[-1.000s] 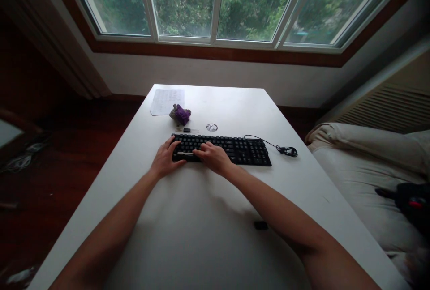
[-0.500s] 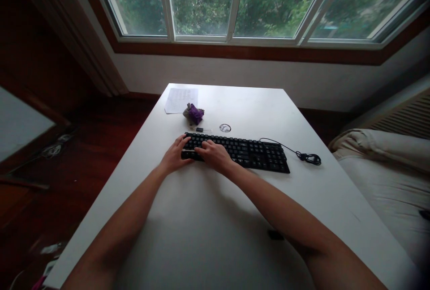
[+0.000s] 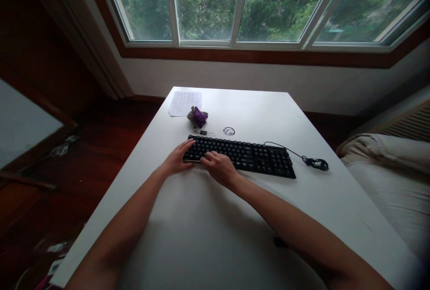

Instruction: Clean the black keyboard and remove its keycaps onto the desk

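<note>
A black keyboard (image 3: pixel 240 155) lies flat on the white table (image 3: pixel 255 113). My left hand (image 3: pixel 176 158) braces its left end, with the fingers at the far corner and the thumb by the near edge. Close beside it, my right hand (image 3: pixel 220 166) is over the lower left keys, fingers curled in a pinch. A thin pale strip shows at the keyboard's front edge between the hands; whether my right fingers hold it, I cannot tell. The keyboard's cable (image 3: pixel 315 163) is bundled to the right.
Beyond the keyboard lie a small dark item with thin pale ends (image 3: pixel 203 132), a crumpled purple and grey bundle (image 3: pixel 198 117), and a round flat disc (image 3: pixel 229 131). A printed sheet (image 3: pixel 184 102) rests at the far left corner. A light-covered bed or couch (image 3: pixel 386 178) stands to the right.
My right hand has shifted slightly toward the keyboard's near edge, and my left fingers look straighter. The whole view has moved a little, so everything appears slightly lower and further right.
</note>
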The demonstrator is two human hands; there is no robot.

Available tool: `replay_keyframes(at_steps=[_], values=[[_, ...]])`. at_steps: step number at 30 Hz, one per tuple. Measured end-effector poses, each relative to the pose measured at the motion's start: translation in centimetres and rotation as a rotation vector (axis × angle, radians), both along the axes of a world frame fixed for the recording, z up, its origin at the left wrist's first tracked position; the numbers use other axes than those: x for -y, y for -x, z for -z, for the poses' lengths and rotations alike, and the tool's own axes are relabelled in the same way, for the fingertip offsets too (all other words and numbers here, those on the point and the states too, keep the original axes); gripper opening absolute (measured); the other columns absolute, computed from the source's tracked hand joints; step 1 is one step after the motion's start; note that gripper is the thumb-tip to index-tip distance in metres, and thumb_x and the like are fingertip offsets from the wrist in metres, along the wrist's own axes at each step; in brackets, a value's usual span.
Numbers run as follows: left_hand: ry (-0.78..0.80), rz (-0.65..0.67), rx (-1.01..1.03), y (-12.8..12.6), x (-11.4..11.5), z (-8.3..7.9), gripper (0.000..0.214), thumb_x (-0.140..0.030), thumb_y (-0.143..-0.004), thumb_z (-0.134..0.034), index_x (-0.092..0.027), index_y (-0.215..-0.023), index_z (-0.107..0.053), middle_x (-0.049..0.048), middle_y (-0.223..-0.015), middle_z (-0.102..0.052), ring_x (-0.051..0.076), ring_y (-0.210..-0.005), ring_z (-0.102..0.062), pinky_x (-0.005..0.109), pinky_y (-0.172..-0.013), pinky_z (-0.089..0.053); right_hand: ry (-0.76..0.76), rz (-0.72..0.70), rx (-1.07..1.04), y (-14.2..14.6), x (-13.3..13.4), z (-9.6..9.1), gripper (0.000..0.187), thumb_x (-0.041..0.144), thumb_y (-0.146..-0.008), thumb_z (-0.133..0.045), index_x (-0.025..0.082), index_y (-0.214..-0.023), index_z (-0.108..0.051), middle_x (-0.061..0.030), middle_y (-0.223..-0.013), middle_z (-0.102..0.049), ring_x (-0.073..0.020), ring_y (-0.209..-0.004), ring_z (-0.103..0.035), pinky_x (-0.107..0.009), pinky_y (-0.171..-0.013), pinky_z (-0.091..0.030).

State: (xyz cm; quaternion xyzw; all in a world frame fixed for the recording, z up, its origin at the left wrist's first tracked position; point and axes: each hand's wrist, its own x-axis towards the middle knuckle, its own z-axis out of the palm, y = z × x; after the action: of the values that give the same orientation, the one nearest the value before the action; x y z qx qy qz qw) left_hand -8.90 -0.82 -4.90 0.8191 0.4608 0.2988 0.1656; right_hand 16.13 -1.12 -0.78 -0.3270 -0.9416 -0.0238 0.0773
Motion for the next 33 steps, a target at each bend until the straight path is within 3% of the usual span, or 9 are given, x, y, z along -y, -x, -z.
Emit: replay_keyframes(at_steps=[7,17,25,28,33], values=[[-0.019,-0.018,0.016,-0.3,0.0,0.1,0.094,-0.026,-0.076,-0.077,-0.028,-0.157,-0.031,0.0115,-0.161,-0.035,0.032,-0.148,-0.036,0.052,-0.122,-0.033,0.063,0.032,0.005,0.1,0.9,-0.4,0.021,0.022,-0.102,-0.044,0.021,-0.101,-0.065,-0.0061,-0.092,-0.069,-0.0187,-0.080,-0.060,-0.029,-0.065,-0.034],[-0.017,-0.082,-0.038,-0.5,-0.1,0.2,0.089,-0.033,-0.077,-0.076,-0.028,-0.155,-0.035,0.0107,-0.160,-0.037,0.033,-0.145,-0.039,0.054,-0.120,-0.034,0.146,0.273,-0.053,-10.0,2.2,1.3,0.021,0.033,-0.100,-0.047,0.022,-0.088,-0.061,-0.0029,-0.084,-0.071,-0.0165,-0.076,-0.063,-0.027,-0.060,-0.026],[-0.035,-0.086,-0.069,-0.8,-0.2,0.6,0.076,-0.044,-0.086,-0.067,-0.027,-0.154,-0.036,0.0105,-0.160,-0.037,0.031,-0.145,-0.040,0.053,-0.120,-0.035,0.185,0.374,-0.150,-11.7,2.7,1.5,0.025,0.040,-0.099,-0.050,0.023,-0.085,-0.060,-0.0016,-0.080,-0.071,-0.0165,-0.069,-0.061,-0.026,-0.060,-0.027],[-0.041,-0.085,-0.074,-0.8,-0.3,0.9,0.071,-0.043,-0.089,-0.064,-0.028,-0.153,-0.037,0.0093,-0.160,-0.038,0.030,-0.145,-0.040,0.052,-0.120,-0.036,0.217,0.470,-0.173,-14.8,3.2,1.8,0.027,0.043,-0.099,-0.050,0.024,-0.084,-0.062,-0.0006,-0.076,-0.070,-0.0161,-0.065,-0.059,-0.026,-0.059,-0.026],[-0.044,-0.093,-0.079,-0.9,-0.5,1.1,0.070,-0.045,-0.089,-0.064,-0.027,-0.152,-0.040,0.0095,-0.160,-0.038,0.031,-0.144,-0.041,0.053,-0.120,-0.036,0.196,0.692,-0.221,-23.1,4.5,2.5,0.028,0.048,-0.096,-0.052,0.026,-0.088,-0.068,-0.0017,-0.079,-0.071,-0.0194,-0.069,-0.061,-0.029,-0.061,-0.032]])
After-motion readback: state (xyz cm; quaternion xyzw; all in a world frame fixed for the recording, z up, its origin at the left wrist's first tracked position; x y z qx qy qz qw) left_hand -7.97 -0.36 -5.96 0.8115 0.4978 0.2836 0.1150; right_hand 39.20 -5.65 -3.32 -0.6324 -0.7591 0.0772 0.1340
